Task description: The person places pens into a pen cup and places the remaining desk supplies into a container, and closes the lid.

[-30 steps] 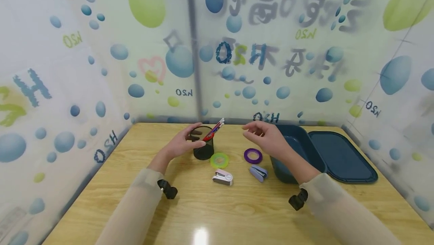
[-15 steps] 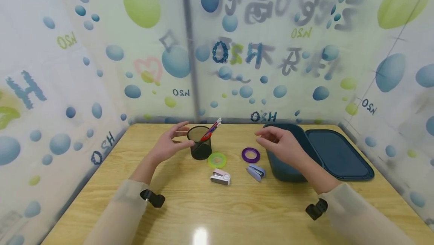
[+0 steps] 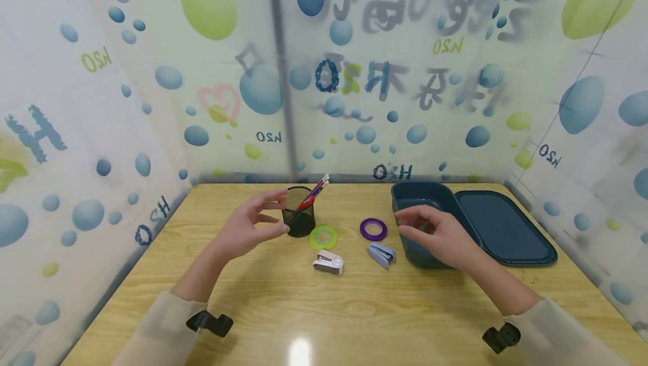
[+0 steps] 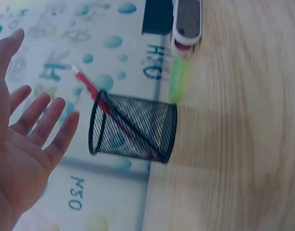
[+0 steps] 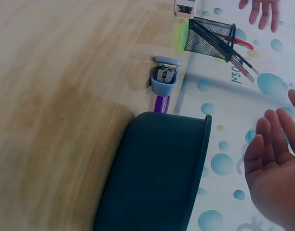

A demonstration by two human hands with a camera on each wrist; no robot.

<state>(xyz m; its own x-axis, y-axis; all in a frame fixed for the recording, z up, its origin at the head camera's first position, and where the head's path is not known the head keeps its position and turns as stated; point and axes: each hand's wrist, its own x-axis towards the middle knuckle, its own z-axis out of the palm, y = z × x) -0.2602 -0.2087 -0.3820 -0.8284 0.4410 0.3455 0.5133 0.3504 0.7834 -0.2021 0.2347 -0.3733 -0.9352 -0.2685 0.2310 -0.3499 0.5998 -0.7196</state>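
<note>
A black mesh pen holder (image 3: 298,222) stands upright at the back of the table, with several pens (image 3: 320,186) and something red leaning in it. My left hand (image 3: 250,225) hovers just left of it, fingers loosely bent and apart from it; the left wrist view shows an empty palm. Above the near left part of the dark blue bin (image 3: 412,254) is my right hand (image 3: 437,234), relaxed and holding nothing. Between the hands lie a yellow-green disc (image 3: 323,237), a purple tape roll (image 3: 364,235), a pink-and-white stapler (image 3: 328,262) and a lavender stapler (image 3: 381,254).
A dark blue lid (image 3: 508,228) lies flat to the right of the bin. Wood-grain table (image 3: 324,315) extends toward me. Patterned curtain-like walls (image 3: 354,147) enclose the table at the back and both sides.
My left hand has drawn back from around the pen holder to its left and nearer to me. The right hand has moved right and lower, over the bin. The pen holder stays standing.
</note>
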